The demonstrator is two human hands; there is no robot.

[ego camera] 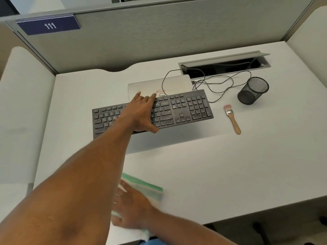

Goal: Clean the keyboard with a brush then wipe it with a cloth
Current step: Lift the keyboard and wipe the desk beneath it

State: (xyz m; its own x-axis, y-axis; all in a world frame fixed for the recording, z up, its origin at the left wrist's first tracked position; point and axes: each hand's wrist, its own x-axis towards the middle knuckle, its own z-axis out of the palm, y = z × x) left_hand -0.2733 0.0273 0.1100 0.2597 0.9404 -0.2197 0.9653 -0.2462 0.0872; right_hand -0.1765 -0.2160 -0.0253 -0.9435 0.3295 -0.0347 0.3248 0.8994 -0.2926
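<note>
1. The left arm is stretched far forward from the lower left, forearm bare.
2. The left hand point(142, 114) is spread across the keyboard point(185, 110), which is gripped across its width: fingers at the far edge, thumb hooked at the near edge.
3. The right forearm is seen entering from the lower right.
4. The right hand point(131, 205), blurred, is laid palm-down on the cloth point(150, 188), fingers fairly straight.
</note>
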